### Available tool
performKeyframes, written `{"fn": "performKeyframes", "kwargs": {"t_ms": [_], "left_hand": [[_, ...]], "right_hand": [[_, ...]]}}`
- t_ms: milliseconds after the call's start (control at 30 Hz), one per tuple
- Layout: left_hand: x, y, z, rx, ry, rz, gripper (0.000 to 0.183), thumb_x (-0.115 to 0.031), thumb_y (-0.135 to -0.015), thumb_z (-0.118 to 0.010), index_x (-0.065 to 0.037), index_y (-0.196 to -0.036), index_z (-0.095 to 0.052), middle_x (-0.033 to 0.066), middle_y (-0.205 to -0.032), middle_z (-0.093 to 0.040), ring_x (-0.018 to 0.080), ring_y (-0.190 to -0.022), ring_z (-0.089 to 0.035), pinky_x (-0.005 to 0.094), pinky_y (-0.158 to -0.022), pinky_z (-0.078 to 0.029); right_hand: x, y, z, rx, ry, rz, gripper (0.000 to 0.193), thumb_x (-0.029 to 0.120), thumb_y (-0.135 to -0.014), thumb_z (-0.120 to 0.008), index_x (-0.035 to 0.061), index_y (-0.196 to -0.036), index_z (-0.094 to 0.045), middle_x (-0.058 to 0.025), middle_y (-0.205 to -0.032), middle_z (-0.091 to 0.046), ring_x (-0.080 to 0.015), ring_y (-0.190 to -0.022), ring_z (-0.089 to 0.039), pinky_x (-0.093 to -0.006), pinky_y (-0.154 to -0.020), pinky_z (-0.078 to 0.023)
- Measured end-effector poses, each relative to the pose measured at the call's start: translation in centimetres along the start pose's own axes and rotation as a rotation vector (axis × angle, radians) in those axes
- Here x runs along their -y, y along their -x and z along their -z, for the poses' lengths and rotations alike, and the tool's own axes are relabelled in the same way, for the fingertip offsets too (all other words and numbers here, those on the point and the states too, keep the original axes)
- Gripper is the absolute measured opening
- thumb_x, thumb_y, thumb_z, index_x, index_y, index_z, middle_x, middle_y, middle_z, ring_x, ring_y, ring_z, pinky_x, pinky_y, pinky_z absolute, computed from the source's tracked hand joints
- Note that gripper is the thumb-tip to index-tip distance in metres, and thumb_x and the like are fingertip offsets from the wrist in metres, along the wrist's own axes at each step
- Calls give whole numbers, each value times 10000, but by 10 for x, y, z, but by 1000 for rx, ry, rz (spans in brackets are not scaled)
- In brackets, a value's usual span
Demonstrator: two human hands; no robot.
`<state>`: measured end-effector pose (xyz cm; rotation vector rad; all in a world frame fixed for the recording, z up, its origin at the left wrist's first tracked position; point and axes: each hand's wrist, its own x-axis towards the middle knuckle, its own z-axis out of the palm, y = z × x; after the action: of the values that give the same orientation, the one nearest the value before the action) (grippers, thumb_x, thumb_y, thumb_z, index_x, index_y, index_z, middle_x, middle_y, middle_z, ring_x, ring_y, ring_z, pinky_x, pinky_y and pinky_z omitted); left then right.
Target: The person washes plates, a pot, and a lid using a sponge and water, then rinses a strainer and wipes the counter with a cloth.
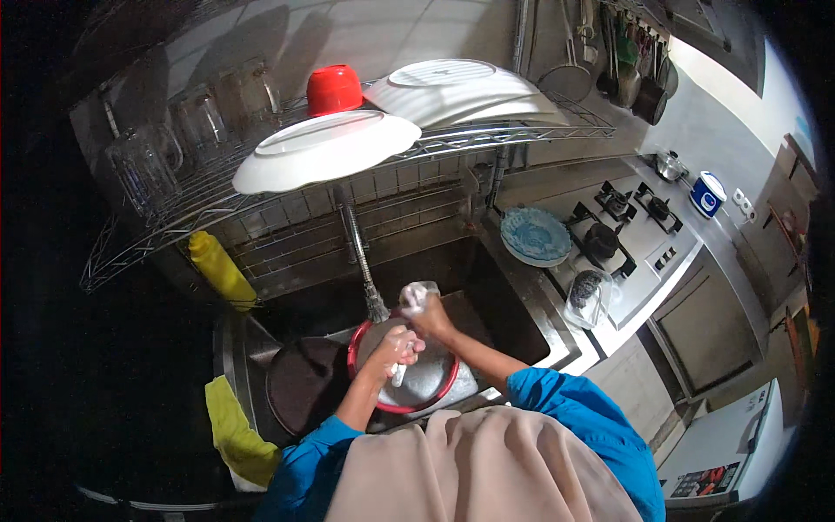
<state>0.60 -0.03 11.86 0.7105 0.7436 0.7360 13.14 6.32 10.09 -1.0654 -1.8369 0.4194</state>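
In the head view, the work looks midway: white lather [417, 294] coats the right hand [424, 313] and has not been rinsed away. The left hand's [400, 346] fingers are curled, seemingly around a small white piece [398, 376] poking out below, over the red-rimmed basin [351, 357] in the sink [504, 326]. The right fingers are bunched near the tap [374, 304]; whether they grip anything under the foam, I cannot tell. A dark round pan [300, 391] lies beside the basin, perhaps left to do. Overhead, a white plate [326, 148] rests face down on the rack [513, 133], apparently done.
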Motion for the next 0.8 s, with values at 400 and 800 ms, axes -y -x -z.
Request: {"fn": "performKeyframes", "kwargs": {"t_ms": [400,800], "left_hand": [[24,-13,-3,-71,-90,-145,335,-417,-840,-425,-84,-873,-440,11,-578,-409,41,-374,-307,169,-303,-245],[23,-38,-13,-408,458,-272,376,-460,-799,-463,-104,-894,-535,35,-881,-570,173,-822,-543,326,-741,-442]], "right_hand": [[-45,-12,-17,-323,35,-192,149,168,-796,-474,24,-814,-509,-120,-708,-536,-269,-614,-539,-344,-569,-440],[5,27,-40,159,-481,-709,210,108,-710,-532,-42,-855,-556,-111,-850,-595,-125,-740,-486,-323,-645,-421]]}}
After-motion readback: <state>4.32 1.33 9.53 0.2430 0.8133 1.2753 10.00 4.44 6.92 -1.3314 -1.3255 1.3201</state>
